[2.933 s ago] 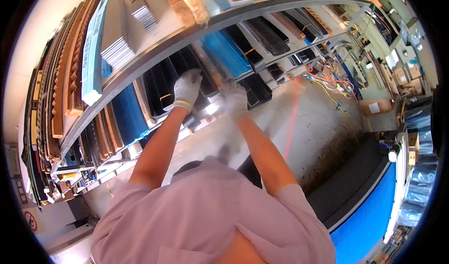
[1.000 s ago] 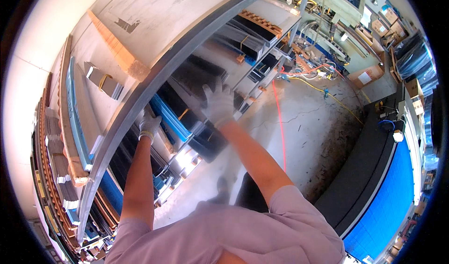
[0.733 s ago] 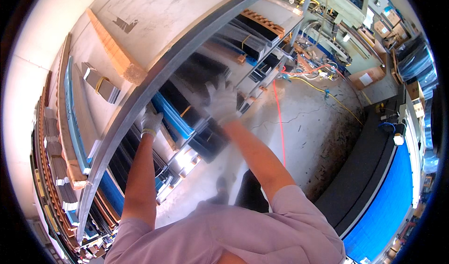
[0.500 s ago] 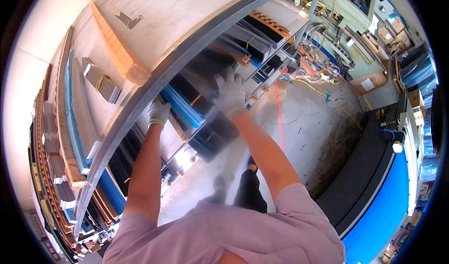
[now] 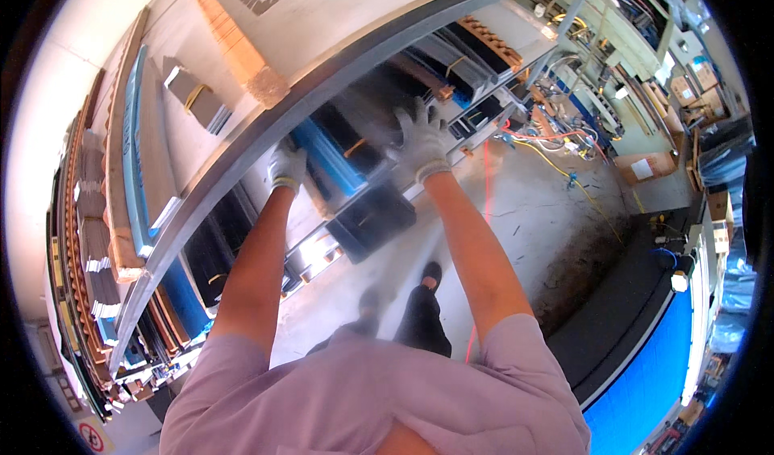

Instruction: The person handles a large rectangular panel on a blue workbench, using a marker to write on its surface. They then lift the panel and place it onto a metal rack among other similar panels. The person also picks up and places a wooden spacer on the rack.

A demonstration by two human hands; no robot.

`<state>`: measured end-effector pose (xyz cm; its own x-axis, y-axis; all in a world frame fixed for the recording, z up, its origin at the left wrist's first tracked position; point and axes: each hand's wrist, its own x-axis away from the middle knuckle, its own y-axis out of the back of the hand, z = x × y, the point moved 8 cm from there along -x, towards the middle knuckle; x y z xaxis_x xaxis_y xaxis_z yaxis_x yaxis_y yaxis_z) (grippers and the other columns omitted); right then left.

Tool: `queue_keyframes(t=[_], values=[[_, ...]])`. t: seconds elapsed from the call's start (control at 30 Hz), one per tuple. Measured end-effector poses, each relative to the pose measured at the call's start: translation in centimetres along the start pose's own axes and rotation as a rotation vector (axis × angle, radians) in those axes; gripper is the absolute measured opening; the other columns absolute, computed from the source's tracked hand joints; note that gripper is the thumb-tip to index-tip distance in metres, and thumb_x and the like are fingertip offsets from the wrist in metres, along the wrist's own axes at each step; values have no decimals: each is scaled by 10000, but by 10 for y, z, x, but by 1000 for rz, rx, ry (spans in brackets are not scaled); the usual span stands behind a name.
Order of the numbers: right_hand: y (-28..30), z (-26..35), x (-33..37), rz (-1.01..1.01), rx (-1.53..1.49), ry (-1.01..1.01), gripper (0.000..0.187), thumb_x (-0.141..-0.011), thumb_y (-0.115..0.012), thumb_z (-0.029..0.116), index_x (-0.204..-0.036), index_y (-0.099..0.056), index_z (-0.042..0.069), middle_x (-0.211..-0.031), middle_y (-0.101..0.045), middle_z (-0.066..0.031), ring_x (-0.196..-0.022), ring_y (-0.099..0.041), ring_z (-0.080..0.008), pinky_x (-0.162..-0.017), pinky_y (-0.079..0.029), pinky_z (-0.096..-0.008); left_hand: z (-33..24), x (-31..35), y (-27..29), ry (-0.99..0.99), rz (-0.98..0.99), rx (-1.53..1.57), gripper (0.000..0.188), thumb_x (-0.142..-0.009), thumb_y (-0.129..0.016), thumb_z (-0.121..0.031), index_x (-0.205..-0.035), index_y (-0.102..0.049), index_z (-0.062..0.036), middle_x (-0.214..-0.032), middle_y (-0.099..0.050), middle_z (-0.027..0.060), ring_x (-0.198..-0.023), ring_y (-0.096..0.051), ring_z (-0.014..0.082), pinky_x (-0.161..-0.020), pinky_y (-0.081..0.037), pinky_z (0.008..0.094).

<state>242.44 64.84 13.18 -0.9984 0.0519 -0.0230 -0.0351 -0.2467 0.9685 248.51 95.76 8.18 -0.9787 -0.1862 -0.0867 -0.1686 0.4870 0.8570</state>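
Note:
Both of my hands wear pale grey work gloves and reach into the lower level of a rack. My left hand [image 5: 288, 167] is against the left side of a long blue strip [image 5: 329, 158]; its fingers are partly hidden and blurred. Fingers spread, my right hand [image 5: 422, 142] is over the near ends of dark long strips [image 5: 367, 116], which look smeared. Whether it touches them I cannot tell. Between the hands lies a black bundle with an orange band [image 5: 348, 144]. Below it, a black box-like end [image 5: 371, 223] juts out over the floor.
The rack's grey front beam [image 5: 322, 80] arches above my hands. On its upper shelf lie an orange-brown wooden bar [image 5: 238, 43] and a banded grey bundle [image 5: 196, 100]. Red hose [image 5: 487, 177] and a yellow cord cross the concrete floor. A black-and-blue bench [image 5: 637, 358] stands right.
The view has shifted, so the rack appears higher and farther right. My right hand, blurred before, now shows its spread fingers more clearly. My left hand stays beside the blue strip.

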Motion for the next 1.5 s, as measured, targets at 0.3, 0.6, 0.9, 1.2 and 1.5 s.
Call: queue_keyframes(t=[0.3, 0.6, 0.9, 1.2, 1.5], values=[[29, -158, -13, -404, -225, -269, 658, -781, -696, 380, -1342, -463, 125, -1354, -440, -219, -1223, -426, -426, -1034, -344, -488, 13, 1, -9, -2, 68, 36, 777, -840, -600, -279, -1471, -196, -74, -1260, -538, 270, -1099, -562, 423, -933, -452, 453], [44, -202, -65, -361, -299, -224, 591, -791, -702, 345, -1309, -498, 148, -1296, -480, -224, -1144, -497, -418, -957, -423, -470, -18, 16, 7, 78, 151, -146, 762, -871, -576, -365, -1461, -235, -24, -1313, -491, 292, -1166, -519, 438, -982, -429, 448], [45, -265, -96, -329, -225, -316, 718, -770, -711, 393, -1377, -431, 131, -1420, -374, -217, -1273, -391, -406, -1033, -367, -472, 16, 10, 6, 264, 38, -330, 657, -870, -529, -403, -1442, -334, -146, -1395, -431, 224, -1180, -506, 412, -993, -406, 484], [35, -318, -146, -82, -213, -70, 654, -778, -697, 343, -1357, -454, 159, -1391, -432, -131, -1242, -441, -376, -1025, -372, -476, -244, 35, -29, -275, 5, 359, 424, -873, -628, -187, -1243, -548, 3, -1162, -621, 202, -1092, -579, 352, -951, -437, 397], [50, -344, -169, -267, -259, 185, 477, -693, -748, 314, -1126, -611, 165, -1127, -599, -87, -1066, -557, -310, -952, -399, -440, -464, -49, -198, 230, 480, 617, 831, -856, -622, -376, -1483, -207, -22, -1518, -267, 187, -1371, -319, 311, -1095, -295, 383]])
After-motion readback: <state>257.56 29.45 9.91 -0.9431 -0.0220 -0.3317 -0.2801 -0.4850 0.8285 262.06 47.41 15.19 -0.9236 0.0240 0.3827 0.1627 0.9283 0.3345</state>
